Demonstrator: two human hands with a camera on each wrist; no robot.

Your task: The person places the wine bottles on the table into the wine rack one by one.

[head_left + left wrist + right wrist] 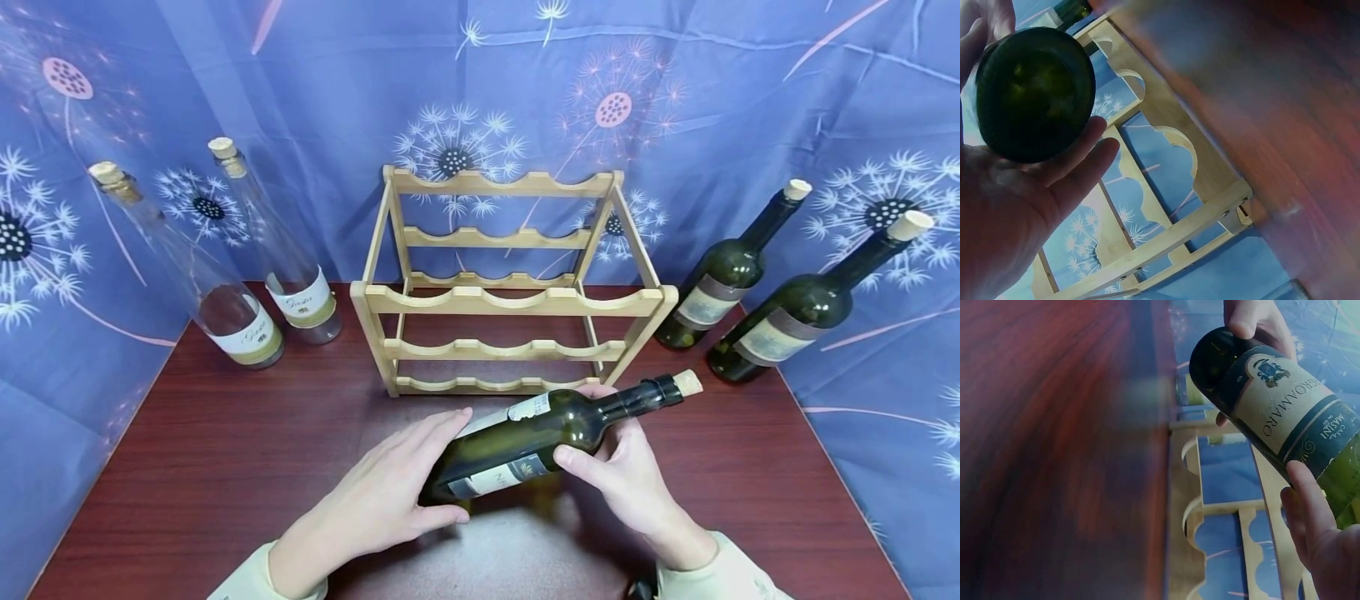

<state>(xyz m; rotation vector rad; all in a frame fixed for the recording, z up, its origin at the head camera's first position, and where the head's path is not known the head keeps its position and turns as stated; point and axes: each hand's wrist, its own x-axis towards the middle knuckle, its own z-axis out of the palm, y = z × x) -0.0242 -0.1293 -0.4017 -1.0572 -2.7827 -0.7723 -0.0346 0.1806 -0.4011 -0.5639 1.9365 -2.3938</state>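
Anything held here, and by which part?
Yes, a green bottle: the left hand holds its base end, the right hand its shoulder, just below the neck.

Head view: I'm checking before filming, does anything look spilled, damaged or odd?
Nothing looks spilled. The upper label on the held bottle has a ragged dark gap, perhaps a tear. A small black object by the right sleeve is cut off, unidentifiable.

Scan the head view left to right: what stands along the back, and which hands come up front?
Back: left clear bottle → right clear bottle → rack → left green bottle → right green bottle. Front: left hand → right hand.
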